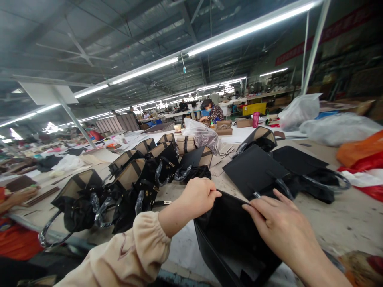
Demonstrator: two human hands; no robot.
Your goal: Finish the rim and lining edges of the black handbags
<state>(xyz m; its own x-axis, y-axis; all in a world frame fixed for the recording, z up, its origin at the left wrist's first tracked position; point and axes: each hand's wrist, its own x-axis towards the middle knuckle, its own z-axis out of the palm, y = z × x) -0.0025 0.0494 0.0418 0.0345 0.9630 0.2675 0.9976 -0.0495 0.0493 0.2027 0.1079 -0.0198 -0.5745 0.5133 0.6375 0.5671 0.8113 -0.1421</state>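
Observation:
A black handbag (209,243) stands in front of me at the table's near edge, its dark inside facing up toward me. My left hand (200,195) is closed, pinching the bag's far rim at its left end. Farther right along that same rim, my right hand (275,219) grips the edge between thumb and fingers. Just beyond my hands lies a flat black bag (254,169) with a plastic-wrapped handle. Several black handbags with tan insides, among them one open bag (131,173), crowd the table to the left of my hands.
Clear plastic bags (299,111) and an orange bag (362,147) lie at the right. A stack of tan pieces (185,144) sits behind the handbags. Another person's arm (20,197) reaches in at the far left; a seated person (214,111) is across the table (338,217).

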